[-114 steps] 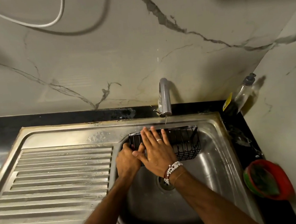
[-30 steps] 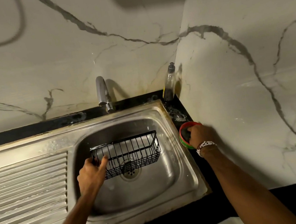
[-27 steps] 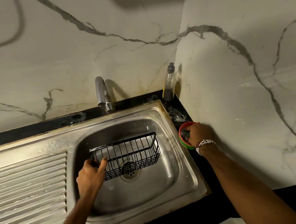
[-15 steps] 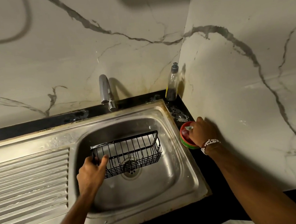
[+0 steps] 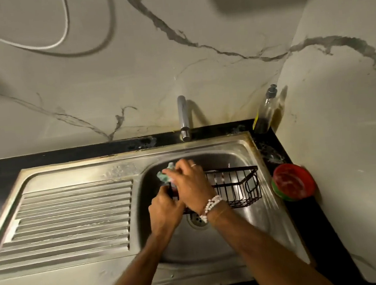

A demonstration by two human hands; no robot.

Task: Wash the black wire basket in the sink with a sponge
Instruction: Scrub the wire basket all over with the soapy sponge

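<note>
Single head-worn view, steeply downward, close over the sink (image 5: 241, 147).

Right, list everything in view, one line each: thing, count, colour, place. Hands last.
wire basket: one, black, in the sink bowl, over the drain
sponge: one, green, at the basket's left end
sink: one, steel, ribbed drainboard on the left
tap: one, chrome, behind the bowl
soap bottle: one, clear with grey pump, back right corner
round dish: one, red and green, on the black counter right of the sink
cable: one, white, on the marble wall
left hand: grips the basket's left end
right hand: holds the sponge, beaded bracelet on the wrist
</note>
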